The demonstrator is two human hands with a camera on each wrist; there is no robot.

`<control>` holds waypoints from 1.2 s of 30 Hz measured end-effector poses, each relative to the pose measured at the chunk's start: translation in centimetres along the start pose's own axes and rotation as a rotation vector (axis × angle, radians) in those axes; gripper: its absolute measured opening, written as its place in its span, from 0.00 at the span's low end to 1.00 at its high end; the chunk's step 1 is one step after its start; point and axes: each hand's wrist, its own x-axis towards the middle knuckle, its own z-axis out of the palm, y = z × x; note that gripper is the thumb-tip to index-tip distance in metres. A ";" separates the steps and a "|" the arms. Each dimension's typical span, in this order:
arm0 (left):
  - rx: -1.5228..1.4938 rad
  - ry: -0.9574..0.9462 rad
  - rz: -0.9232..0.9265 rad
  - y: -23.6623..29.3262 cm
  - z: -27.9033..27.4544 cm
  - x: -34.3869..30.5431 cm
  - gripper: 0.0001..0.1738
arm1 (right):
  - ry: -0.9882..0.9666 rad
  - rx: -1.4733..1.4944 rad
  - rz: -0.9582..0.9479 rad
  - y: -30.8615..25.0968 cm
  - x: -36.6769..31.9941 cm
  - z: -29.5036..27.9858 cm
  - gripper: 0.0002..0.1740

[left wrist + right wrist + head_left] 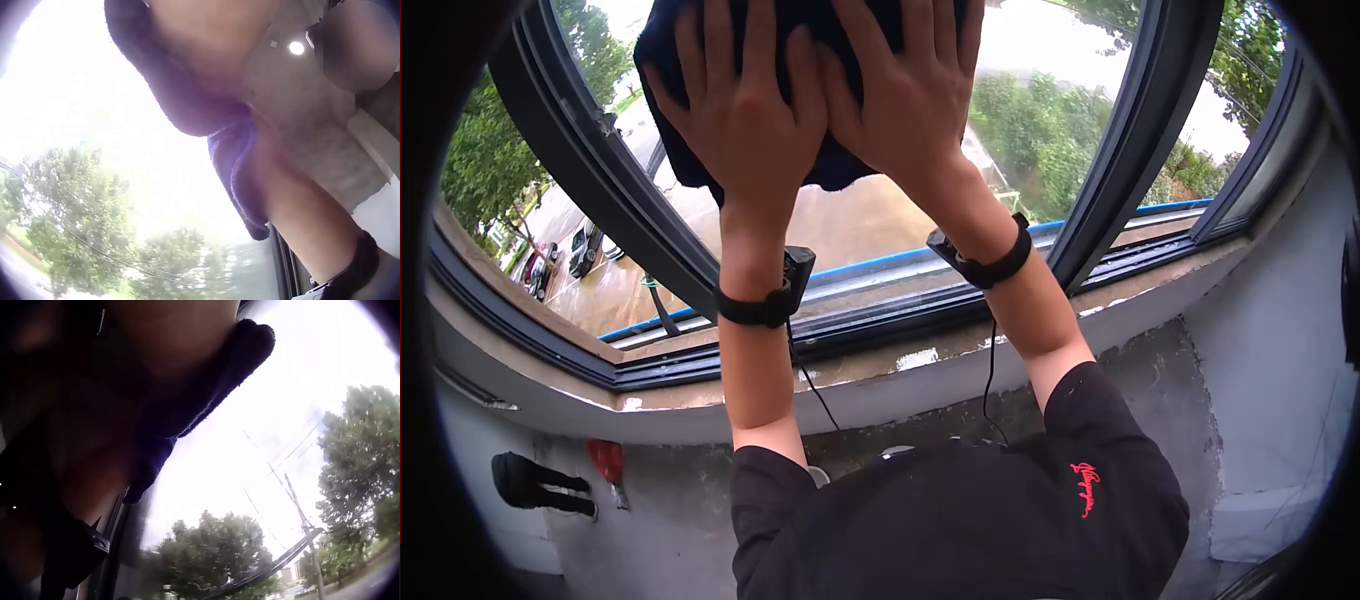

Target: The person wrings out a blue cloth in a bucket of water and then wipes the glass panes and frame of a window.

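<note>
Both hands lie flat on a dark blue cloth (840, 168) held up at the window glass (1040, 140). My left hand (750, 125) has its fingers spread over the cloth's left part. Beside it my right hand (912, 105) spreads its fingers over the right part, thumbs close together. The cloth hangs a little below the palms, and its top runs out of the head view. In the left wrist view, its folded lower edge (234, 169) shows fuzzy and purplish against the bright sky. The right wrist view shows the cloth (209, 394) dark under the hand.
Dark window frame bars (1135, 165) stand on both sides. Below runs the track above a worn sill (880, 372) with chipped paint. A red object (607, 462) and a black shape (535, 482) are at the lower left. Parked cars (585, 248) and trees show outside.
</note>
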 end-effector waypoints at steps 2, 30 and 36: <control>-0.018 0.052 0.062 -0.4 0.2 1.5 0.24 | -0.061 -0.028 -0.010 -1.1 2.3 -2.0 0.32; 0.004 -0.214 -0.236 0.0 -3.5 -6.0 0.29 | -0.301 -0.047 0.014 -4.0 -3.3 -1.2 0.29; 0.064 -0.254 -0.109 -3.7 -4.8 -6.4 0.28 | -0.294 -0.107 0.074 -6.1 -4.3 0.2 0.30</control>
